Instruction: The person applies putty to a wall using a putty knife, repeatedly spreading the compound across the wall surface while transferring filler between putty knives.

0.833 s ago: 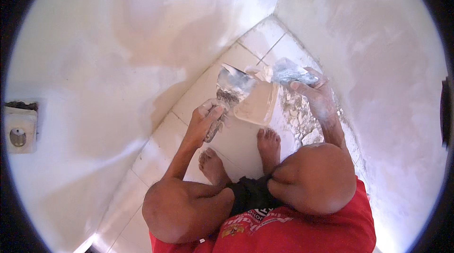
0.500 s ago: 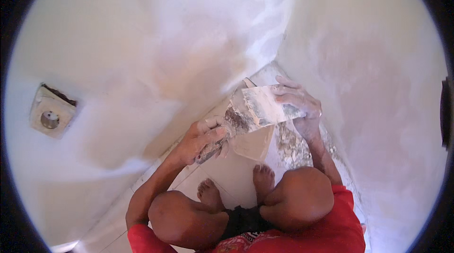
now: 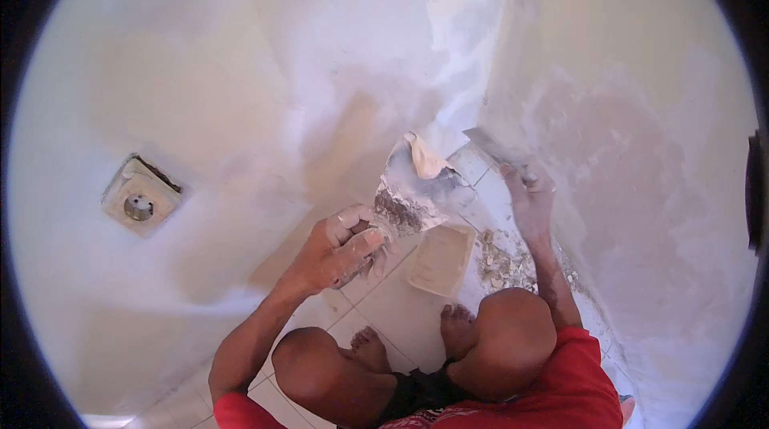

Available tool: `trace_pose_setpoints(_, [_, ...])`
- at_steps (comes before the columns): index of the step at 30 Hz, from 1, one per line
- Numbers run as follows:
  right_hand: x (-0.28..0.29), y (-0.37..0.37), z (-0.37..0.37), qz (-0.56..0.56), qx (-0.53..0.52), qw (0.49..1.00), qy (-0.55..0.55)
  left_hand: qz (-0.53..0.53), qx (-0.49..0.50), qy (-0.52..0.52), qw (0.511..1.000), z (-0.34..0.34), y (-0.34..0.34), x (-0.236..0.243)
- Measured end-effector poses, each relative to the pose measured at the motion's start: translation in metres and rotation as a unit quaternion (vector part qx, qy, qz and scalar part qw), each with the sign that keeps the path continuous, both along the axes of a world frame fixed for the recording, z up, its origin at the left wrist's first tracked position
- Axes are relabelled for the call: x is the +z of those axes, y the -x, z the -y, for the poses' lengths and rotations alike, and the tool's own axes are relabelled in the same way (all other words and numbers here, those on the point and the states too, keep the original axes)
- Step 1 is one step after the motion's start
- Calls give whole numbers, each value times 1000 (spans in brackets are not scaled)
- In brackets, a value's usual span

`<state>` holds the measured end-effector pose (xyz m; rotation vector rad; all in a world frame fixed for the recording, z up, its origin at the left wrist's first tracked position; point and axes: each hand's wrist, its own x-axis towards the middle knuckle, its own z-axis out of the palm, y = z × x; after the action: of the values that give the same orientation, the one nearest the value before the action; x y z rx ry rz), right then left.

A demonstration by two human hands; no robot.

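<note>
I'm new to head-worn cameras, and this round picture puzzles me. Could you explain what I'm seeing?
There's no machine here: these are a person's bare hands, seen from a wide fisheye camera on their head, looking down. Its lens bends straight edges. The left hand grips a broad putty knife with pale filler on its blade; the right hand holds a flat scraper. On the tiled floor, ahead of the bare feet, are a shallow rectangular tub and broken rubble. A power socket sits in the left wall.
</note>
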<state>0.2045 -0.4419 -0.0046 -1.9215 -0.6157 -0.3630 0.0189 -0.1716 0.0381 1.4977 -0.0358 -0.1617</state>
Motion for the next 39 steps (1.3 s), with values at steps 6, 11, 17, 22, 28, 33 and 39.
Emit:
trace_pose_setpoints(6, [60, 11, 22, 3, 125, 989, -78, -33, 56, -71, 995, 5, 2, 12])
trace_pose_setpoints(11, [121, -6, 12, 330, 255, 894, 163, -68, 42, -105, 991, 4, 0, 30])
trace_pose_setpoints(17, [140, -8, -4, 419, 294, 832, 215, -74, 34, -107, 991, 5, 3, 40])
trace_pose_setpoints(22, [138, -5, -6, 472, 282, 792, 266, -77, 40, -112, 990, 10, 3, 45])
trace_pose_setpoints(28, [125, -1, 15, 484, 229, 792, 294, -56, 77, -185, 978, 16, 7, 42])
trace_pose_setpoints(33, [71, -33, 52, 240, 236, 931, 144, 30, 186, -186, 964, 37, 12, 37])
trace_pose_setpoints(39, [23, -22, 39, -356, 274, 851, -272, 17, 252, -103, 962, 31, 25, 46])
